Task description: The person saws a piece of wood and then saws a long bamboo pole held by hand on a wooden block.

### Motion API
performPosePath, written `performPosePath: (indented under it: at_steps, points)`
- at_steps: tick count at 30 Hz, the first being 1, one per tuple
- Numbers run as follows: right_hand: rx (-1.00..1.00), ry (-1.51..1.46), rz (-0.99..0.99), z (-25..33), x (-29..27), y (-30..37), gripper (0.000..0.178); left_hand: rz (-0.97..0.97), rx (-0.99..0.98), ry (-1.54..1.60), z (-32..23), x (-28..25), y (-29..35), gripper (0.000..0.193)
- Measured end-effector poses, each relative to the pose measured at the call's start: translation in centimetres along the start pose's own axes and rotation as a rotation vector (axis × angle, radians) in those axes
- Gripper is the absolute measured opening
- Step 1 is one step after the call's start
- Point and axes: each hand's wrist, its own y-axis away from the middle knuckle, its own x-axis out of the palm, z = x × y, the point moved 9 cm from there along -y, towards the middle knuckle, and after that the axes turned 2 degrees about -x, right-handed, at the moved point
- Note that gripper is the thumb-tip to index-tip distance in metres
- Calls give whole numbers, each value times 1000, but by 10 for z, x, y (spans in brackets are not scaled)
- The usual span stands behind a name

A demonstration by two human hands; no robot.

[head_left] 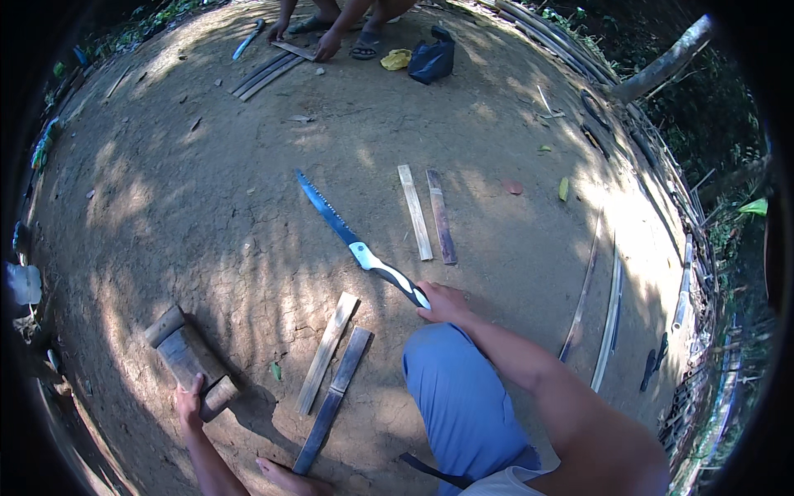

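Observation:
My right hand is closed around the handle end of a hand saw. The saw has a blue-looking toothed blade and a white-and-dark handle, and it points away to the upper left. At the lower left, my left hand grips the near end of a small wooden stool-like piece, a slab with a thick round piece at each end. Between my hands lie a pale split bamboo strip and a darker one. Beyond the saw handle rest another pale strip and a dark strip.
Across the dirt ground, another person's hands hold a flat strip above more strips. Near them are a black plastic bag, a yellow bag and a blue-bladed tool. Long bamboo strips lie at my right.

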Motion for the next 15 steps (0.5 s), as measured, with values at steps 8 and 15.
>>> performPosePath:
  at_steps: [8, 15]
  points:
    - [45, -151, -166, -27, -22, 8, 45, -313, 27, -48, 83, -26, 17, 67]
    - [17, -236, -211, -14, 12, 8, 47, -629, -299, -829, -38, 24, 79, 127]
